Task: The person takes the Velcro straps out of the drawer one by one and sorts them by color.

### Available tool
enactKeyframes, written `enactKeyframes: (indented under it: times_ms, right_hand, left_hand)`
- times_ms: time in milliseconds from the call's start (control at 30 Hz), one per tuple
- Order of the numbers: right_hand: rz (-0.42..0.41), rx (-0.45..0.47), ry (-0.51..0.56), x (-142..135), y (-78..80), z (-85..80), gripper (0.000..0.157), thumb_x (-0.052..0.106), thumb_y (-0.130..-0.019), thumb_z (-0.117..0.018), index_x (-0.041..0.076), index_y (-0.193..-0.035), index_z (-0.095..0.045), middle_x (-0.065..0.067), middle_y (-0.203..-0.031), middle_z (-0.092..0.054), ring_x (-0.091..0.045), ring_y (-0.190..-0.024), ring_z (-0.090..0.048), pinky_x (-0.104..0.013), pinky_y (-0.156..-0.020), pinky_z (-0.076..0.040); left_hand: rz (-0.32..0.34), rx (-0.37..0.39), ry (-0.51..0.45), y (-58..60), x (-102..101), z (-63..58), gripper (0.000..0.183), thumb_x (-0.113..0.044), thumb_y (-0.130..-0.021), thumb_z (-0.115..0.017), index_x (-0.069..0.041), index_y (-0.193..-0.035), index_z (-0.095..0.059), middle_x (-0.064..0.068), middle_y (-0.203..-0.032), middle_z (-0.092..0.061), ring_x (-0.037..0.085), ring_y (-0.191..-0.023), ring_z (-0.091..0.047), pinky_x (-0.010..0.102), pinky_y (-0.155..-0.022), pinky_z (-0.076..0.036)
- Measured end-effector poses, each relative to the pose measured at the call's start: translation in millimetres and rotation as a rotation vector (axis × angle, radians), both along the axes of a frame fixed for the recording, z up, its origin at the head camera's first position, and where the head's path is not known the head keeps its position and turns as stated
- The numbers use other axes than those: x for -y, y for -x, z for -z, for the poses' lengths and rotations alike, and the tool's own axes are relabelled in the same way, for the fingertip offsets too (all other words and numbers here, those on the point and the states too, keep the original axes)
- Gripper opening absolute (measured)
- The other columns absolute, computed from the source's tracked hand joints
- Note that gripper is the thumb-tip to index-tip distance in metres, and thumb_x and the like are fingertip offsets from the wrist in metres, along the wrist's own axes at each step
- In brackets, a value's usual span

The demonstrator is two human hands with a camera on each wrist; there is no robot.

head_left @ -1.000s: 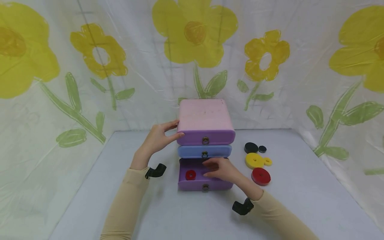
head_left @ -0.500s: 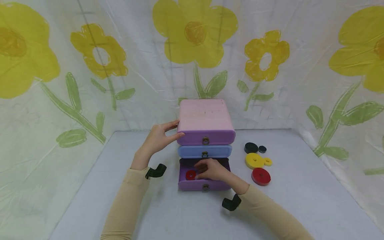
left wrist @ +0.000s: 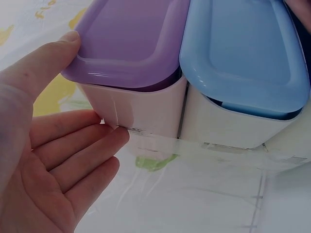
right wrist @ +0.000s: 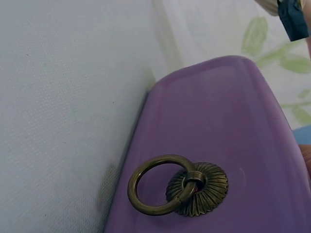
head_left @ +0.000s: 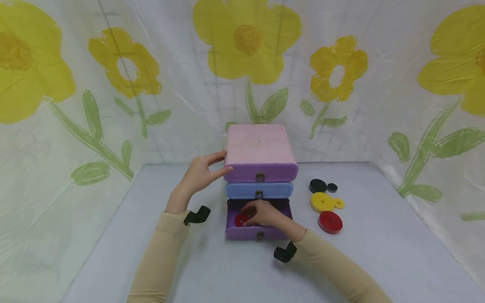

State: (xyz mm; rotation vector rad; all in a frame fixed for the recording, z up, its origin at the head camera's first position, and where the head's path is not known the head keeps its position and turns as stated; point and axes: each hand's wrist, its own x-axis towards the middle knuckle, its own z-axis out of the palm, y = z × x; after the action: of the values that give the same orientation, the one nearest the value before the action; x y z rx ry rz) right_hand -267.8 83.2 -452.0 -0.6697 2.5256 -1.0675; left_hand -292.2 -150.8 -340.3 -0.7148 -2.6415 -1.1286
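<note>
In the head view, my left hand (head_left: 198,176) rests against the left side of a small pink drawer cabinet (head_left: 259,143). In the left wrist view, the thumb (left wrist: 70,39) touches the edge of the purple top drawer (left wrist: 126,43), and the fingers lie nearly straight along the cabinet's side. My right hand (head_left: 265,213) reaches into the pulled-out purple bottom drawer (head_left: 242,233), thumb and fingers at a small red disc (head_left: 239,219) with a centre hole. I cannot tell whether they grip it. The right wrist view shows only the drawer front with its brass ring pull (right wrist: 160,208).
The blue middle drawer (head_left: 242,190) is closed. Right of the cabinet lie a large black disc (head_left: 317,186), a small black disc (head_left: 331,187), a large yellow disc (head_left: 320,202), a small yellow disc (head_left: 339,203) and a large red disc (head_left: 330,222). A flowered curtain (head_left: 182,109) hangs behind.
My right hand has moved left inside the bottom drawer, from its right half to the small red disc, which it now partly covers. My left hand stays at the cabinet.
</note>
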Motion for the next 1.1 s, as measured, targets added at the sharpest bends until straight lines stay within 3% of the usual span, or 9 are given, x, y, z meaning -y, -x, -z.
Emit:
enactKeyframes:
  times_ms: [267, 667, 1100]
  right_hand:
    - [-0.029, -0.023, -0.022, 3.2, 1.0, 0.6, 0.037, 0.005, -0.076, -0.078, 0.006, -0.111, -0.068, -0.009, -0.109, -0.069, -0.019, -0.091, -0.068, -0.030, -0.079, -0.056]
    - [-0.068, -0.051, -0.054, 4.6, 2.6, 4.2, 0.038, 0.004, -0.077, -0.077, 0.010, -0.113, -0.069, -0.006, -0.109, -0.069, -0.019, -0.094, -0.065, -0.035, -0.083, -0.055]
    - [-0.071, -0.087, -0.068, 6.8, 4.0, 4.6, 0.035, 0.001, -0.074, -0.079, 0.007, -0.107, -0.071, -0.005, -0.100, -0.071, -0.016, -0.089, -0.066, -0.030, -0.080, -0.055]
  left_hand:
    - [0.009, -0.004, -0.004, -0.4, -0.3, -0.2, 0.070, -0.055, -0.082, -0.065, -0.024, -0.141, -0.047, 0.001, -0.136, -0.056, 0.021, -0.124, -0.054, 0.045, -0.101, -0.045]
    - [0.007, 0.003, -0.001, 1.0, 0.0, -0.1, 0.071, -0.056, -0.082, -0.066, -0.024, -0.142, -0.046, 0.001, -0.135, -0.056, 0.020, -0.124, -0.054, 0.044, -0.100, -0.045]
    - [-0.005, 0.007, 0.002, -0.3, -0.5, -0.4, 0.072, -0.057, -0.081, -0.065, -0.024, -0.142, -0.046, 0.000, -0.136, -0.056, 0.020, -0.125, -0.054, 0.044, -0.101, -0.045]
